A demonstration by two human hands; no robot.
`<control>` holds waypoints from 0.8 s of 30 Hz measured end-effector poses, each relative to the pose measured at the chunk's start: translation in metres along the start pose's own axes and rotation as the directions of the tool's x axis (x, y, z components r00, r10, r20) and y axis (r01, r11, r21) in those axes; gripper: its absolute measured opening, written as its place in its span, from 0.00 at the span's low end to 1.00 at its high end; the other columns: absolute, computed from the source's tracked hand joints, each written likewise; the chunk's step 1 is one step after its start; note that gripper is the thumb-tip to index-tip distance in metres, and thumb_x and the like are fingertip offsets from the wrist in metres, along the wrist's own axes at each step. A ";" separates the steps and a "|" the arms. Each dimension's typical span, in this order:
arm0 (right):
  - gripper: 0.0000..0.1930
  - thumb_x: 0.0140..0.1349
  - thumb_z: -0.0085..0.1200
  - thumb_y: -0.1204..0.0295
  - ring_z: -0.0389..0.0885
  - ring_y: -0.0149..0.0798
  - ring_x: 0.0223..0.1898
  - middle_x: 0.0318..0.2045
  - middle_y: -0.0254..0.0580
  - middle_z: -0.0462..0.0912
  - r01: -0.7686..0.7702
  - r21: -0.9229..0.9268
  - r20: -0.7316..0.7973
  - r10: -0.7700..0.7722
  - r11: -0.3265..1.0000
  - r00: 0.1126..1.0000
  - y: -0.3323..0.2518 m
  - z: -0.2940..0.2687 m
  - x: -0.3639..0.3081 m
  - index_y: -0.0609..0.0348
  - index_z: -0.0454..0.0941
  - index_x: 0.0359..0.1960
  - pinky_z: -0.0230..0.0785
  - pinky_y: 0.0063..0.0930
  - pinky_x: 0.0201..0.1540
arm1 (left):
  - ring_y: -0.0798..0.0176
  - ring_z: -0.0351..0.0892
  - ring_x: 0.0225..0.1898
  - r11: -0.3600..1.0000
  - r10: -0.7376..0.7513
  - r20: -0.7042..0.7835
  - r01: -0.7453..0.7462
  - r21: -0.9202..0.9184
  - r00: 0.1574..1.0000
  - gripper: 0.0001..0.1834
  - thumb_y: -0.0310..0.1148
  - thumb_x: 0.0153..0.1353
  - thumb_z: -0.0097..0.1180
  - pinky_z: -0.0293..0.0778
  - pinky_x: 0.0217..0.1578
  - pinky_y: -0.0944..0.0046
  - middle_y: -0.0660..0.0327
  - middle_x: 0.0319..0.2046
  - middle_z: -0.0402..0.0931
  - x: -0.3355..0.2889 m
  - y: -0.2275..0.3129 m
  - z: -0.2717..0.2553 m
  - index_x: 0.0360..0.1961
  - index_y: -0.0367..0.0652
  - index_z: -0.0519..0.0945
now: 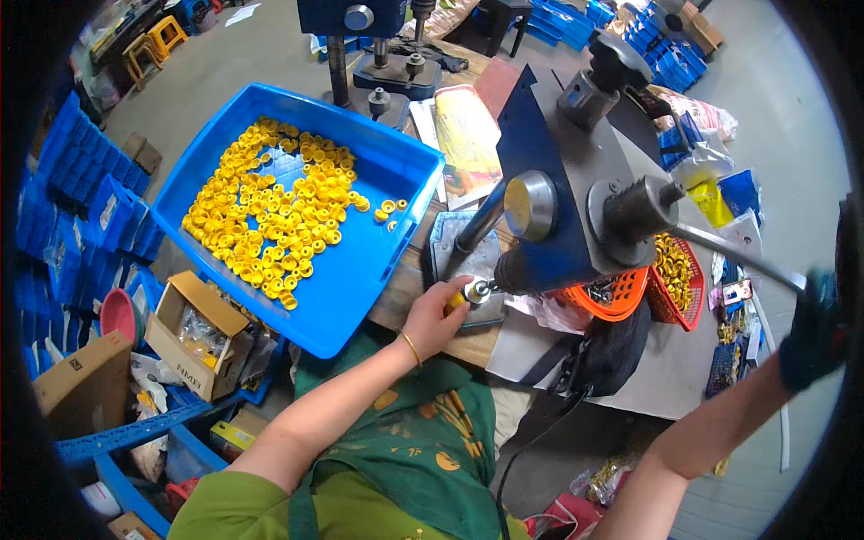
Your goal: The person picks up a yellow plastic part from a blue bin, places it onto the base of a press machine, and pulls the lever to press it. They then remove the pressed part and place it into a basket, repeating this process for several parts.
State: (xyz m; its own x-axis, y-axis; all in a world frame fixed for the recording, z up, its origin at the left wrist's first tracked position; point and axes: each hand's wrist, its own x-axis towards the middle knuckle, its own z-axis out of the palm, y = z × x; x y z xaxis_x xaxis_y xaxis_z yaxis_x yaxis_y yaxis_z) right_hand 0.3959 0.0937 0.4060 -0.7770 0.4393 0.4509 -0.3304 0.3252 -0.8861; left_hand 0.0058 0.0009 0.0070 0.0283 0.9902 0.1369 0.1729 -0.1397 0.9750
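A blue arbor press (pixel 558 171) stands on the bench in front of me. At its base my left hand (pixel 436 317), bare with a bracelet at the wrist, pinches a small yellow cap (pixel 455 301) beside the metal fixture (pixel 478 290) under the ram. My fingers partly cover the cap. Far to the right, my right hand (pixel 814 328), in a dark green glove, is closed around the end of the press's long metal lever (pixel 738 256); its fingers are somewhat blurred. Left of the press, a tilted blue tray (pixel 342 310) holds many loose yellow caps (pixel 270 211).
An orange basket (pixel 621 301) with dark small parts and a red basket (pixel 691 301) with yellow pieces stand right of the press. A second press (pixel 351 18) is farther back. Cardboard boxes (pixel 193 337) and stacked blue bins (pixel 90 234) crowd the left. A black bag (pixel 612 355) hangs near the bench edge.
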 end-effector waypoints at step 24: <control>0.16 0.50 0.51 0.74 0.72 0.50 0.40 0.38 0.55 0.74 -0.639 -0.653 -0.544 0.336 0.405 0.769 0.365 0.183 -0.012 0.61 0.71 0.43 0.64 0.33 0.42 | 0.75 0.68 0.25 0.610 -0.499 0.090 0.423 -0.670 0.862 0.12 0.27 0.55 0.53 0.64 0.25 0.77 0.66 0.24 0.70 0.009 -0.009 -0.014 0.41 0.36 0.72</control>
State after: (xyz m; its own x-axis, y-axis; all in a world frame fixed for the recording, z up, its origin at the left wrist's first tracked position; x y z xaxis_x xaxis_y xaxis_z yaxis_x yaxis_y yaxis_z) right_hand 0.1867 0.0541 0.0572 -0.4167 0.9027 0.1077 0.7131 0.3980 -0.5771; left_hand -0.0092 0.0107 0.0020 0.0267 0.9228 -0.3844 -0.5425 0.3363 0.7698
